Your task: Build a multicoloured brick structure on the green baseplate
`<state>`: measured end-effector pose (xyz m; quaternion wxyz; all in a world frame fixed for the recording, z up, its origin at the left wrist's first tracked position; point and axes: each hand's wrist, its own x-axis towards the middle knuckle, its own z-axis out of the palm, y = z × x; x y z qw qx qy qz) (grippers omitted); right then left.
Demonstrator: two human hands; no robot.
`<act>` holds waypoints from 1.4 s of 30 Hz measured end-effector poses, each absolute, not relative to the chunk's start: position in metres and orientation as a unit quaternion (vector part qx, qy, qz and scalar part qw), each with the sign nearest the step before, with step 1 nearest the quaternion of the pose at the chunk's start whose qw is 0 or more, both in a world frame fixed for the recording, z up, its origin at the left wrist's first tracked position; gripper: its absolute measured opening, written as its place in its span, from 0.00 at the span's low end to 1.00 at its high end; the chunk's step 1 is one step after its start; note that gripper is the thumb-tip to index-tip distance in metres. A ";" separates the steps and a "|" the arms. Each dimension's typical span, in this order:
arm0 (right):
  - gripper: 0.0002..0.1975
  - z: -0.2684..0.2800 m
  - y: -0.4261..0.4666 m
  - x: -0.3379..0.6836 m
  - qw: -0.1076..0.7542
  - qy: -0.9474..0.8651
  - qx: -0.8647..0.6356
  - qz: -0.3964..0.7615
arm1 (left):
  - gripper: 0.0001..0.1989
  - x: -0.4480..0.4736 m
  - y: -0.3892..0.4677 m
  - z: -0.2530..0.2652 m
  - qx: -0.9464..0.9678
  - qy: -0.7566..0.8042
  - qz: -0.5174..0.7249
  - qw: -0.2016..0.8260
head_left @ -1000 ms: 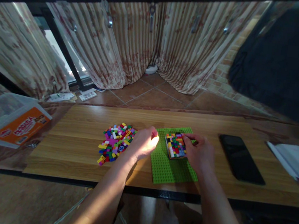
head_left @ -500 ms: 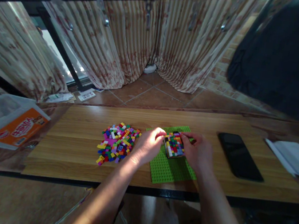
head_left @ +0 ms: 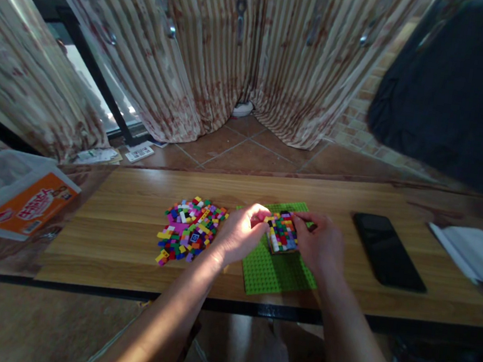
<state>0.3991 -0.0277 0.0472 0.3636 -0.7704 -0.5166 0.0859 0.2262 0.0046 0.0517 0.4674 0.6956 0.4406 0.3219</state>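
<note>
Between both hands, brick block, atop baseplate

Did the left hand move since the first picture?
Yes: the left hand moved right, farther over the green baseplate, closer to the colourful brick build.

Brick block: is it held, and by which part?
Right hand at the far right corner of the brick block, left hand near its far left; whether either grips cannot be told.

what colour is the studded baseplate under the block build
The baseplate is bright green; it shows best in the current head view, along its near edge.
</note>
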 end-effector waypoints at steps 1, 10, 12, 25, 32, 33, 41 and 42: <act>0.14 0.047 -0.028 0.399 0.362 -0.515 -0.772 0.089 | 0.11 0.226 0.004 0.052 0.700 0.440 0.323 0.461; 0.15 0.049 -0.027 0.398 0.352 -0.511 -0.779 0.089 | 0.11 0.234 0.001 0.051 0.714 0.459 0.323 0.419; 0.15 0.049 -0.028 0.398 0.354 -0.514 -0.777 0.086 | 0.11 0.234 0.002 0.049 0.721 0.447 0.322 0.420; 0.14 0.050 -0.028 0.397 0.356 -0.516 -0.773 0.091 | 0.08 0.236 0.001 0.052 0.724 0.449 0.322 0.414; 0.13 0.048 -0.028 0.398 0.355 -0.524 -0.770 0.084 | 0.06 0.241 0.000 0.052 0.708 0.471 0.335 0.405; 0.13 0.048 -0.028 0.397 0.354 -0.525 -0.770 0.082 | 0.06 0.242 -0.001 0.051 0.708 0.468 0.338 0.407; 0.13 0.052 -0.030 0.394 0.330 -0.533 -0.777 0.060 | 0.05 0.245 -0.002 0.045 0.716 0.427 0.375 0.406; 0.13 0.052 -0.030 0.394 0.330 -0.535 -0.776 0.058 | 0.04 0.245 -0.002 0.045 0.719 0.426 0.374 0.402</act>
